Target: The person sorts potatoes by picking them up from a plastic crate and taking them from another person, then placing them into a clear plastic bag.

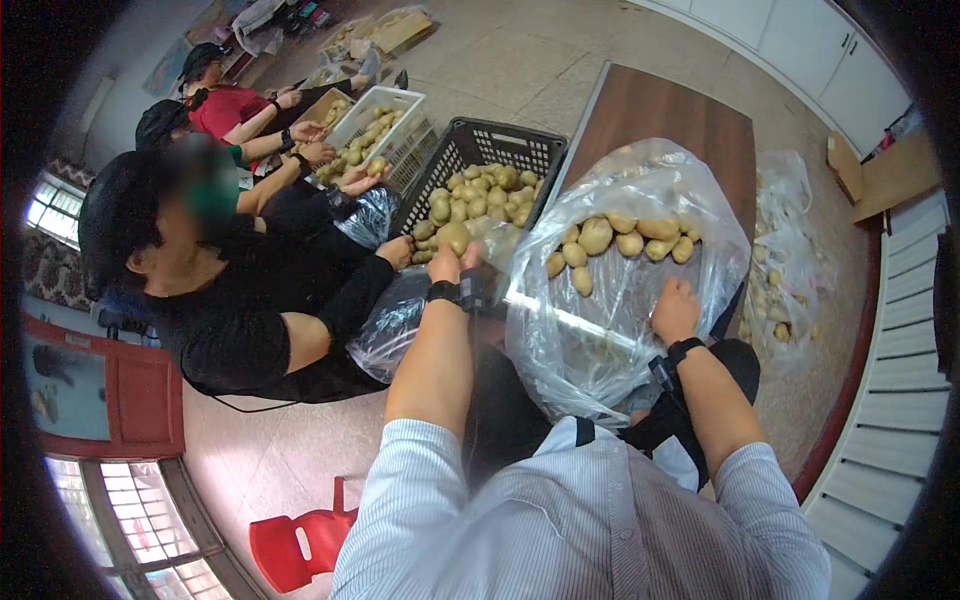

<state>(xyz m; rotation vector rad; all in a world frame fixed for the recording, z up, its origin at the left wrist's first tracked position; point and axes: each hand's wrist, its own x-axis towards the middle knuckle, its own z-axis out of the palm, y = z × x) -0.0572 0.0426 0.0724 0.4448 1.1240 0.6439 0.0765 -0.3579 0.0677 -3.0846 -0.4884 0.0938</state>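
My left hand [447, 266] is closed around a potato [454, 236] at the near edge of a black plastic crate [540, 142]. Many potatoes [480, 195] are heaped inside that crate. Over the right side of the bag, my right hand [677, 308] is curled with its fingers together; whatever is in it, if anything, is hidden. The large clear plastic bag [570, 350] lies wide-mouthed across the table edge and my lap. Several potatoes [596, 236] rest in its far part. A co-worker's hand [397, 252] reaches to the crate beside my left hand.
A brown table [640, 100] stands ahead. Co-workers sit in a row on my left, next to a white crate [410, 104] of potatoes. Filled clear bags [785, 270] lie on the floor at right. A red chair [300, 545] is at lower left.
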